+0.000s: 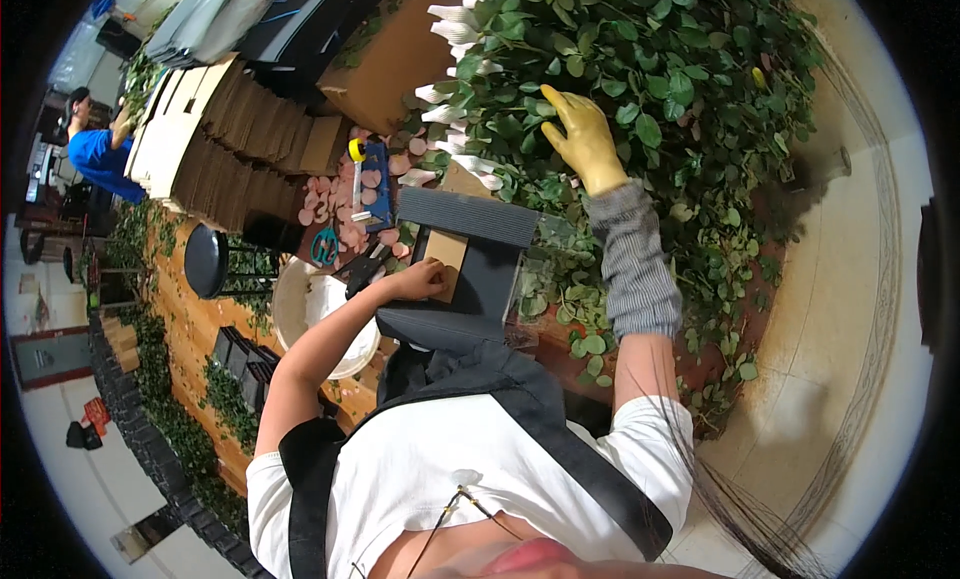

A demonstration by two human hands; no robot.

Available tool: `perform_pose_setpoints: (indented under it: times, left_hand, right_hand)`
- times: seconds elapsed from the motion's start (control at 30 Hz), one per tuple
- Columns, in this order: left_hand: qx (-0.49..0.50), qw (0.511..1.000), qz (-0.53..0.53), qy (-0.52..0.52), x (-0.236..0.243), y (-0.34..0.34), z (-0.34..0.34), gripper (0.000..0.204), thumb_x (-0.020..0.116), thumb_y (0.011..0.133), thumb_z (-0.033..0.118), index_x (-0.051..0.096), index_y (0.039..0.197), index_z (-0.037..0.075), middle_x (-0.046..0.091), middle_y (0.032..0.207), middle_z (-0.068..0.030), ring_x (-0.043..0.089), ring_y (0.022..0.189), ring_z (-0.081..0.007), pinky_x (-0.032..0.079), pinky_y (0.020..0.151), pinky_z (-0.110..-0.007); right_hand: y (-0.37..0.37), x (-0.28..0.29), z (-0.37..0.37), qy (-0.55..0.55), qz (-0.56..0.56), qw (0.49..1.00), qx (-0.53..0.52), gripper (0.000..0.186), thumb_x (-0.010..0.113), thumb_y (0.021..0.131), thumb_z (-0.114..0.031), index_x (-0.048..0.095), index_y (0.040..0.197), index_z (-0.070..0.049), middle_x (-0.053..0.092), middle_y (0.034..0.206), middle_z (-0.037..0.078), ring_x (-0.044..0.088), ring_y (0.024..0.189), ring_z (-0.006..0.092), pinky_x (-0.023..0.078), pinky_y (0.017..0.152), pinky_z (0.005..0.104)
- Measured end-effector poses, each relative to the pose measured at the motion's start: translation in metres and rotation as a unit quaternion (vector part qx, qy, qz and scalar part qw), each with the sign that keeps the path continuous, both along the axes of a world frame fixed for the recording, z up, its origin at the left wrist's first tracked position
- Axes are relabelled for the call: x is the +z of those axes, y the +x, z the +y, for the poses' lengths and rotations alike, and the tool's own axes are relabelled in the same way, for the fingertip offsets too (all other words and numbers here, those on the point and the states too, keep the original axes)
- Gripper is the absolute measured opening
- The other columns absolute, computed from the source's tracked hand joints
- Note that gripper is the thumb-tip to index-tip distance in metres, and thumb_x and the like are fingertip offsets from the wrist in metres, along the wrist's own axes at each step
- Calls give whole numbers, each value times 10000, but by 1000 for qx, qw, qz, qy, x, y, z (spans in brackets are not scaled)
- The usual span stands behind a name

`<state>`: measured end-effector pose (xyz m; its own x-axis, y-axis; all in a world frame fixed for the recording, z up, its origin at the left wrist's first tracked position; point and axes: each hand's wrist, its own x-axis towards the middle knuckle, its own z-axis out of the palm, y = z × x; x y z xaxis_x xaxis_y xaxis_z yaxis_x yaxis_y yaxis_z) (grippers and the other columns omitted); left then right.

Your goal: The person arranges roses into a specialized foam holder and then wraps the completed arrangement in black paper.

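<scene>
My bare left hand (422,279) lies with curled fingers against a tan cardboard strip (447,247). The strip rests on a dark corrugated sheet (468,217) that sits in front of my body. In a yellow rubber glove and grey knitted sleeve, my right hand (585,144) reaches over a big heap of leafy green stems (650,99). Its thumb and forefinger are spread apart, with nothing visible between them; the other fingertips are partly lost against the leaves. White foam net sleeves (455,29) stick out along the left side of the heap.
Pink petals (325,201), teal-handled scissors (324,246), a yellow tape roll (357,151) and a dark stapler-like tool (368,269) lie left. A white bucket (290,299), a black stool (206,262) and stacked flat cardboard (225,149) stand beyond. A person in blue (95,154) is far left.
</scene>
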<state>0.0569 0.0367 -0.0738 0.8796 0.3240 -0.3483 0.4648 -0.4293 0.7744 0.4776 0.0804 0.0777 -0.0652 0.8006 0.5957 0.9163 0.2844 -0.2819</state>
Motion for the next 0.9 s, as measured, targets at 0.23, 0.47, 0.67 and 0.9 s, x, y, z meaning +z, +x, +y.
perform_pose_setpoints:
  times: [0.23, 0.47, 0.67, 0.9]
  left_hand:
    - [-4, 998, 30, -50, -1, -1, 5, 299, 650, 952, 226, 635, 1151, 3, 591, 1176, -198, 565, 1121, -379, 467, 991, -421]
    - [-9, 999, 18, -48, -22, 0, 9, 327, 678, 945, 236, 665, 1168, -3, 636, 1170, -214, 606, 1101, -370, 506, 936, -429]
    - [-106, 959, -199, 170, -22, -2, 11, 296, 671, 954, 207, 664, 1190, 29, 682, 1087, -153, 634, 987, -345, 492, 939, -439]
    - [96, 934, -163, -303, 102, 12, 16, 587, 709, 1002, 271, 471, 1471, 9, 643, 1254, -128, 631, 1070, -184, 529, 952, -332]
  right_hand:
    - [-31, 0, 20, -130, -201, 953, -185, 178, 652, 855, -88, 708, 1015, -142, 733, 871, 44, 712, 856, 268, 532, 834, 436]
    - [-22, 52, -67, -93, -192, 965, -151, 164, 666, 844, -7, 706, 978, -91, 713, 886, 81, 689, 894, 280, 533, 865, 420]
    - [-104, 109, -163, -72, -153, 974, -152, 54, 761, 813, -63, 729, 806, -106, 754, 917, 74, 699, 832, 206, 565, 748, 343]
    - [-94, 140, -251, -3, -101, 974, -203, 207, 705, 846, -193, 738, 1006, -66, 726, 976, 101, 677, 897, 321, 513, 774, 401]
